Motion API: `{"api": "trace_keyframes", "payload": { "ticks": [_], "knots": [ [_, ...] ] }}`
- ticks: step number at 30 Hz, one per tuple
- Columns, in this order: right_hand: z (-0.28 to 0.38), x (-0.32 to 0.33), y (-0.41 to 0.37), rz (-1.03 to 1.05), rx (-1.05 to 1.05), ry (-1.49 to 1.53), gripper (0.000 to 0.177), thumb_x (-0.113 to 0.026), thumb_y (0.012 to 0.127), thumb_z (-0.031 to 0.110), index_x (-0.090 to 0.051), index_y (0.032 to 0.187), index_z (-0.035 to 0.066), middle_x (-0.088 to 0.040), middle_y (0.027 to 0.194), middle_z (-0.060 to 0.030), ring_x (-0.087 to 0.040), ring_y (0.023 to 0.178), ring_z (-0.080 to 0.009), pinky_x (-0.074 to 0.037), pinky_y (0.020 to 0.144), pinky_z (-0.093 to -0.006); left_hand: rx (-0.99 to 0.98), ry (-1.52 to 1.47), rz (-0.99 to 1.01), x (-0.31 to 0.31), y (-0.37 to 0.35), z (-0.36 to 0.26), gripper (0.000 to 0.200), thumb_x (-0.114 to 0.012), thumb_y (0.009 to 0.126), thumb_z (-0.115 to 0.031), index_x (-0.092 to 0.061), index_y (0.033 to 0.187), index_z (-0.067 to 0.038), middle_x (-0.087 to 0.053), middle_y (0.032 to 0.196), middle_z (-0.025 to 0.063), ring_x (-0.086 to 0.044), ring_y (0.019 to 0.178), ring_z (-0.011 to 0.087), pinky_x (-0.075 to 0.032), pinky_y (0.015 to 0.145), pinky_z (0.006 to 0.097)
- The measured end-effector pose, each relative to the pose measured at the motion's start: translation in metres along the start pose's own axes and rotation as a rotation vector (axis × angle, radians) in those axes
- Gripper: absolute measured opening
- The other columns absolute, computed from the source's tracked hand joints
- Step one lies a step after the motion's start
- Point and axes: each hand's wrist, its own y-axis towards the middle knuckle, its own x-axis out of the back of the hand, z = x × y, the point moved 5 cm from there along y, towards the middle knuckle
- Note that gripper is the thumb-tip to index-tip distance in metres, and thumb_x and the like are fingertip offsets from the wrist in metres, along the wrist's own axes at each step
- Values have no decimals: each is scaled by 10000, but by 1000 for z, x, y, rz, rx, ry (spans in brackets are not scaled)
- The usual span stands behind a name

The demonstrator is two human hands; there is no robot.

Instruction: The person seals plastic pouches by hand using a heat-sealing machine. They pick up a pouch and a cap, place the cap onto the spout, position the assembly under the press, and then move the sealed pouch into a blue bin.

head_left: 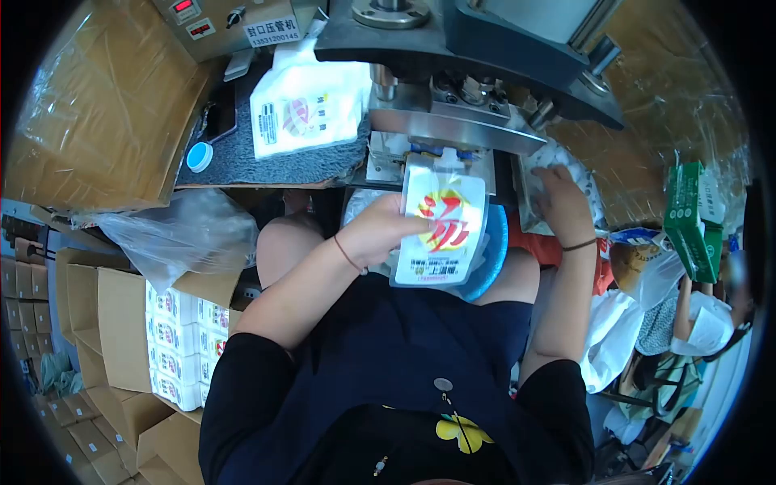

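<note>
The left hand comes in from the side with the forearm slanting forward and inward across the lap, elbow bent. Its thumb lies over the front of a white pouch printed in red and yellow, and the other fingers go out of sight behind it, so the pouch is clamped by its near edge. A thin reddish cord circles that wrist. The pouch is above the lap, in front of the machine, its spout end pointing towards the machine's metal parts; whether the spout touches them cannot be told. Beneath the pouch, part of a round blue thing shows.

The right arm reaches farther forward, nearly straight, with a dark band at the wrist. The right hand is turned palm down over a tray beside the machine, near small whitish pieces. Its fingers are bent and slightly apart; whether they pinch a piece cannot be told.

On the grey mat of the tabletop, to the left of the machine, lie more white pouches, a blue-and-white cap and a dark phone. Lower down on the left, an open carton holds rows of printed packs.
</note>
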Motion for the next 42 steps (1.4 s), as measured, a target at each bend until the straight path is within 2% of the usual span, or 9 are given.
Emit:
{"api": "trace_keyframes", "payload": {
  "ticks": [4,11,15,19,21,24,30,37,42],
  "knots": [
    [-15,-24,2,-77,54,9,349,-597,823,-6,-649,1159,74,-617,1166,-180,-627,1015,-428,-524,822,-483,-49,23,15,9,14,-12,314,-731,884,-59,-656,1167,55,-709,1182,147,-706,1027,186,-571,884,353],
    [-5,-14,-7,-146,-30,114,318,-562,874,-7,-630,1176,66,-590,1097,-215,-601,992,-456,-506,824,-490,-986,1763,-1053,78,-33,-122,561,-644,958,-303,-491,1419,-21,-493,1452,276,-448,1378,444,-373,1103,508],
    [-2,2,-23,-485,-50,109,214,-580,957,48,-594,1165,1,-635,1093,-226,-632,955,-436,-526,811,-458,-716,2041,-622,75,-53,-86,530,-612,962,-240,-487,1431,-27,-466,1484,250,-422,1379,473,-353,1118,536],
    [29,8,-33,-434,-57,353,176,-596,954,65,-615,1116,-2,-660,1028,-217,-639,951,-413,-522,830,-461,-759,1483,-709,89,-81,-72,322,-564,1014,-213,-635,1273,-36,-695,1149,176,-646,1104,396,-506,949,429],
    [64,1,-30,-315,215,309,178,-621,931,67,-640,1095,2,-676,1025,-191,-648,941,-385,-524,824,-446,-675,603,-616,95,-75,-63,249,-572,1035,-163,-696,1164,10,-742,951,112,-689,831,157,-529,774,289],
    [110,3,-24,-175,355,551,179,-657,896,75,-677,1064,16,-693,979,-166,-658,904,-354,-525,809,-421,-518,888,-444,58,-71,-54,143,-749,920,-148,-774,924,-6,-748,829,54,-656,747,60,-514,682,240],
    [144,16,-7,-256,399,624,141,-670,903,110,-689,1023,39,-691,881,-138,-669,886,-340,-511,813,-421,-386,741,-188,0,-45,-21,191,-719,961,-170,-755,988,15,-745,861,38,-637,783,47,-524,714,239],
    [118,14,-22,125,356,622,171,-604,987,156,-648,959,-7,-660,862,-149,-639,797,-325,-508,735,-377,-116,202,55,-37,-29,30,332,-648,1026,-293,-725,1072,27,-732,935,24,-636,838,69,-533,772,257],
    [102,25,-22,-74,92,879,164,-758,874,124,-677,976,25,-692,868,-142,-683,736,-293,-531,671,-339,-177,583,-9,-32,-23,23,343,-660,1018,-308,-742,1024,25,-727,877,21,-624,795,62,-525,747,260]
  ]
}}
